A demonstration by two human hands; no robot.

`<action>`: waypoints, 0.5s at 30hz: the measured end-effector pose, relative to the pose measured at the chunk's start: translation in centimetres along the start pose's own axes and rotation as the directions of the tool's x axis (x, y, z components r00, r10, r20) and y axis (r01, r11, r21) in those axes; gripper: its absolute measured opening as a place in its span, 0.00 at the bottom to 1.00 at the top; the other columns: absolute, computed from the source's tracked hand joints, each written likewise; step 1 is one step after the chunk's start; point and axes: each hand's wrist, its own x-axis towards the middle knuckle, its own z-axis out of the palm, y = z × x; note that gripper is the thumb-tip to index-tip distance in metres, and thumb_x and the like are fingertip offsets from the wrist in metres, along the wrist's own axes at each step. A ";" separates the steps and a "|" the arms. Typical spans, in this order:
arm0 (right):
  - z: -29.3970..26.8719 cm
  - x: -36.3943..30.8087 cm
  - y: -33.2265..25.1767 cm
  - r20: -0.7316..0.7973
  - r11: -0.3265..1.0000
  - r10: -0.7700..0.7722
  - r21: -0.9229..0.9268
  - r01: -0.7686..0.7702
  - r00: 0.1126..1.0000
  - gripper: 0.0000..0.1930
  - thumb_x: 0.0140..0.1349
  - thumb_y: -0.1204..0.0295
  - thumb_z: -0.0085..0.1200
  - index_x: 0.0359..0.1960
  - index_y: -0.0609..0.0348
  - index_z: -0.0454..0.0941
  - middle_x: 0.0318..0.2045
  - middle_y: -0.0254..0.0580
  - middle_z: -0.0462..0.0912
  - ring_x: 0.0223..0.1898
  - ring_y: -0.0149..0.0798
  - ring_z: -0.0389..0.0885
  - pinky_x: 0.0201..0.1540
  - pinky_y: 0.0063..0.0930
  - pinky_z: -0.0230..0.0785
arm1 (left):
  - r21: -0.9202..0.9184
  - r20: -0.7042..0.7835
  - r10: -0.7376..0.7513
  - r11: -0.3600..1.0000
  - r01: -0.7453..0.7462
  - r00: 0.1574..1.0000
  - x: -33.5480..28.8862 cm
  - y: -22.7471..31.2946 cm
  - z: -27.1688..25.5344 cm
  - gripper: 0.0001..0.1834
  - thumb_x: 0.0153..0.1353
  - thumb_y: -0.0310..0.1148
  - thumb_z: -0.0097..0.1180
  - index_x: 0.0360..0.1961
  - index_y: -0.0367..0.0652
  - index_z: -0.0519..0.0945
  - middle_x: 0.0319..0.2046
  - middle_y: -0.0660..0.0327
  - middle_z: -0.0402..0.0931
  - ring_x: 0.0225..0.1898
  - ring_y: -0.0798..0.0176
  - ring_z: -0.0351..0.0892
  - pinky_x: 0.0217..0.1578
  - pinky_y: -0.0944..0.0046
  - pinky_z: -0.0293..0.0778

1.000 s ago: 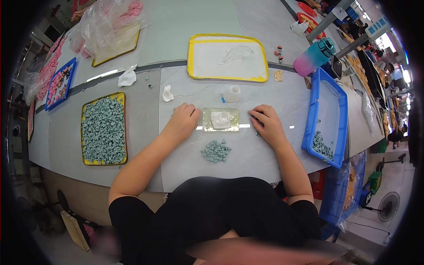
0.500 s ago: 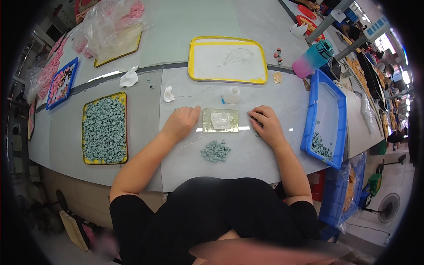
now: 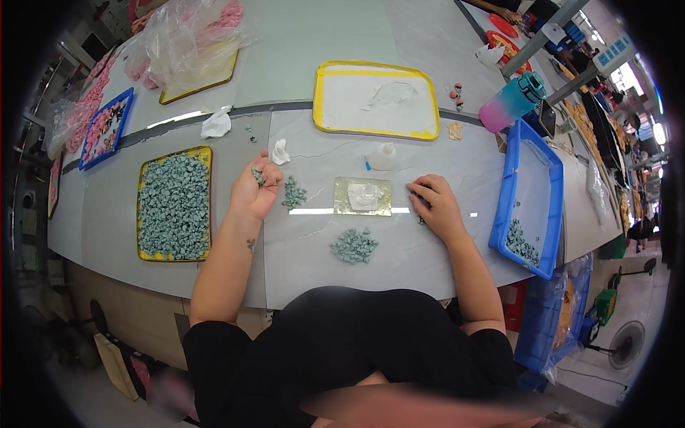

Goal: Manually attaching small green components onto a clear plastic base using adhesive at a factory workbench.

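My left hand is raised, palm turned up, between the yellow tray and a small heap of pieces. Its curled fingers hold a few small grey-green pieces. Fingers bent downward, my right hand rests on the table at the right, closed around small dark pieces that show partly under the fingertips. Between the hands lies a flat, yellowish translucent block with a white patch and a clear round item on it. Nearer me is another heap of grey-green pieces.
A yellow-rimmed tray full of grey-green pieces stands left; a blue bin with some stands right. Behind the block are a white squeeze bottle and a yellow-rimmed white tray. A teal-pink drink bottle stands far right.
My left hand has moved left from beside the block and turned palm up with pieces in it. The heap near it now shows. My right hand has stayed in place.
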 end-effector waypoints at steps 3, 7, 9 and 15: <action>0.0 0.0 -0.2 0.000 1.000 0.003 -0.005 -0.003 1.000 0.10 0.48 0.79 0.58 0.35 0.62 0.79 0.37 0.40 0.76 0.44 0.43 0.73 0.48 0.31 0.66 | -0.309 -0.022 -0.045 0.950 0.036 0.999 -0.6 0.1 -0.1 0.07 0.65 0.25 0.40 0.43 0.36 0.65 0.21 0.65 0.59 0.19 0.70 0.53 0.22 0.71 0.55; 0.3 0.0 -0.4 0.000 1.000 0.016 0.001 -0.016 1.000 0.10 0.49 0.79 0.58 0.36 0.61 0.80 0.38 0.40 0.76 0.44 0.43 0.72 0.48 0.32 0.66 | -0.336 0.010 0.003 0.942 0.001 1.000 -1.4 -0.1 0.6 0.09 0.64 0.23 0.39 0.44 0.34 0.65 0.26 0.61 0.62 0.24 0.67 0.57 0.25 0.69 0.59; 0.4 0.1 -0.6 0.002 1.000 0.011 0.003 -0.011 1.000 0.10 0.49 0.79 0.58 0.36 0.61 0.80 0.38 0.40 0.76 0.44 0.43 0.72 0.48 0.31 0.66 | -0.244 0.018 -0.024 0.969 0.028 1.000 -1.5 0.1 0.7 0.11 0.62 0.21 0.36 0.44 0.32 0.66 0.31 0.56 0.64 0.29 0.64 0.61 0.30 0.66 0.64; 0.3 0.5 -0.9 0.008 1.000 0.017 0.008 -0.017 1.000 0.10 0.49 0.79 0.58 0.36 0.62 0.80 0.37 0.40 0.76 0.44 0.43 0.72 0.48 0.31 0.66 | -0.408 -0.013 -0.002 0.913 -0.003 1.000 -1.4 0.7 0.5 0.12 0.59 0.20 0.35 0.42 0.28 0.69 0.37 0.50 0.67 0.42 0.55 0.69 0.47 0.57 0.72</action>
